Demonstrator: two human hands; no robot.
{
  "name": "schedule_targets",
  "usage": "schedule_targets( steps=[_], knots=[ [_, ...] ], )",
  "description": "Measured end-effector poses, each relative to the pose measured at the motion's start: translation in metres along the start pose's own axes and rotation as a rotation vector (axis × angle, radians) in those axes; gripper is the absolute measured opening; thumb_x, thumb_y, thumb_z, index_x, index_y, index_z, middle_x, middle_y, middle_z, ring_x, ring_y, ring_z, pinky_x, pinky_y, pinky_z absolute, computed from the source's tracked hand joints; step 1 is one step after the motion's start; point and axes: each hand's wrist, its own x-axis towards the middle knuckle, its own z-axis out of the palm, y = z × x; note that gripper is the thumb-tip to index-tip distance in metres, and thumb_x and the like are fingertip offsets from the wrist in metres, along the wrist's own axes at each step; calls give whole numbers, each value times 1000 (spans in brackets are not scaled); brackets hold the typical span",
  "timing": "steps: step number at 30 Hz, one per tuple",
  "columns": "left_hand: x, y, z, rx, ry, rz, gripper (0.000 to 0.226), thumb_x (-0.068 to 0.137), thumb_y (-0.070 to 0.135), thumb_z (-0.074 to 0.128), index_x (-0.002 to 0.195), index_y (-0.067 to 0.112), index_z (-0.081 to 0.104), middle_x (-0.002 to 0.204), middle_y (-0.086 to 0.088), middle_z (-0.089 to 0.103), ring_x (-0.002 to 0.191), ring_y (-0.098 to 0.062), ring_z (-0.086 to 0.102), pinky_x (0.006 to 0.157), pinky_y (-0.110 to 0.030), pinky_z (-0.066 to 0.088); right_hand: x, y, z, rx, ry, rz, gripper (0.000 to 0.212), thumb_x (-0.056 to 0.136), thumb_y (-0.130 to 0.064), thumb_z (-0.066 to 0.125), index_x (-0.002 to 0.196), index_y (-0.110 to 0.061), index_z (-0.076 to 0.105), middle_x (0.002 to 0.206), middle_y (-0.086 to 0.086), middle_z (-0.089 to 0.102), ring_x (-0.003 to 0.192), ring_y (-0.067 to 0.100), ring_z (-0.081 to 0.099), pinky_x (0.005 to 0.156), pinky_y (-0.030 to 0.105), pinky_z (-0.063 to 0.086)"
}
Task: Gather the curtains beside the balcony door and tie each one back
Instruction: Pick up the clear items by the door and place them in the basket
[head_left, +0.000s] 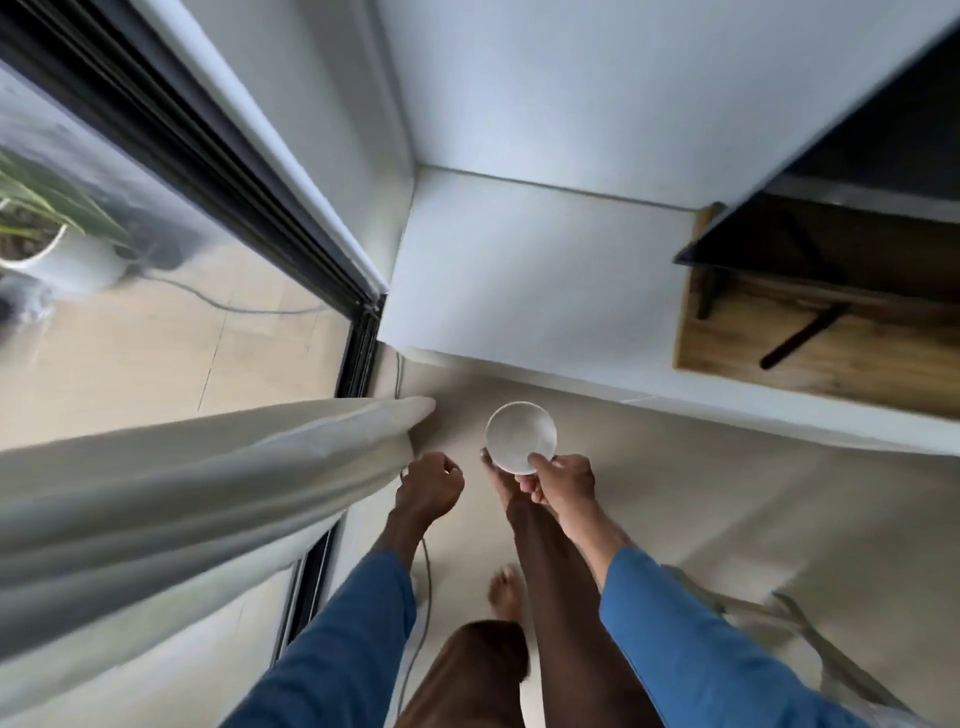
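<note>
Closest to the camera, below both hands, you get blue sleeves (337, 649) and a bare leg, with a foot on the floor (727, 493).

The left hand (430, 483) is balled into a fist right at the free edge of the curtain (208, 493). Honestly I can't tell whether it's pinching the fabric, the thin cord (426, 561) that trails down under its wrist, or nothing at all. The right hand (561, 486), just beside it, has its fingers wrapped round the lower rim of a white round thing (521, 438). That could be a small bowl or a disc, I can't say which.

The curtain is cream and hangs in loose folds out to the left of the left hand, across the balcony door (156, 338). As far as I can judge we're early on. It's bunched a bit, but there's no tie or band around it, so gathering it properly and tying it back are both still to do. Any second curtain is out of shot, so no idea on that one.

Past the hands there's a white wall corner. A wooden shelf (831, 332) sits far off to the right of the right hand, and a potted plant (67, 260) stands outside the glass.

What's murky:
- The curtain's top is cut off.
- What's inside that fist.
- No hook or tieback in view.
</note>
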Motion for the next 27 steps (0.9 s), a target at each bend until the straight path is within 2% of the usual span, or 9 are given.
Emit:
schedule_targets(
  steps=[4, 8, 12, 15, 18, 23, 27],
  knots=[
    [-65, 25, 16, 142, -25, 149, 19, 68, 35, 47, 67, 21, 60, 88, -8, 77, 81, -35, 73, 74, -48, 62, -36, 52, -47, 124, 39, 22, 20, 85, -10, 61, 82, 7, 71, 69, 24, 73, 47, 24, 55, 40, 23, 41],
    [-120, 24, 46, 238, -46, 218, 21, 71, 28, 48, 65, 14, 63, 74, -8, 77, 66, -32, 74, 64, -47, 63, -82, 111, -98, 246, 64, 25, 14, 88, -8, 61, 83, 3, 69, 65, 18, 73, 49, 23, 59, 38, 22, 39],
    [-179, 19, 94, 301, -95, 263, 20, 85, 12, 54, 71, 16, 67, 74, -10, 76, 63, -30, 74, 57, -41, 62, -128, 178, -154, 363, 123, 36, 14, 88, -11, 66, 81, 0, 70, 67, 16, 74, 46, 19, 59, 42, 23, 43],
    [-207, 16, 138, 393, -201, 267, 17, 87, 13, 54, 78, 16, 69, 74, -5, 77, 64, -27, 75, 59, -40, 63, -155, 227, -200, 424, 184, 42, 20, 86, -17, 71, 85, 3, 73, 70, 17, 75, 52, 22, 61, 46, 26, 46],
    [-230, 23, 186, 474, -294, 290, 19, 83, 13, 52, 79, 14, 70, 77, -8, 77, 67, -30, 75, 63, -38, 62, -179, 278, -246, 491, 302, 51, 13, 89, -13, 70, 85, 0, 72, 70, 17, 75, 58, 22, 65, 45, 26, 47],
    [-272, 42, 260, 551, -360, 383, 20, 86, 13, 50, 77, 17, 67, 79, -8, 77, 72, -31, 75, 59, -32, 58, -206, 344, -310, 587, 452, 94, 12, 92, -6, 68, 94, 6, 68, 58, 9, 69, 41, 9, 60, 36, 18, 42],
    [-302, 53, 310, 580, -393, 426, 19, 80, 15, 49, 81, 16, 68, 78, -7, 77, 75, -35, 75, 56, -31, 53, -219, 384, -351, 688, 565, 151, 14, 90, -8, 71, 86, 5, 70, 65, 16, 70, 45, 15, 59, 37, 20, 44]
  ],
)
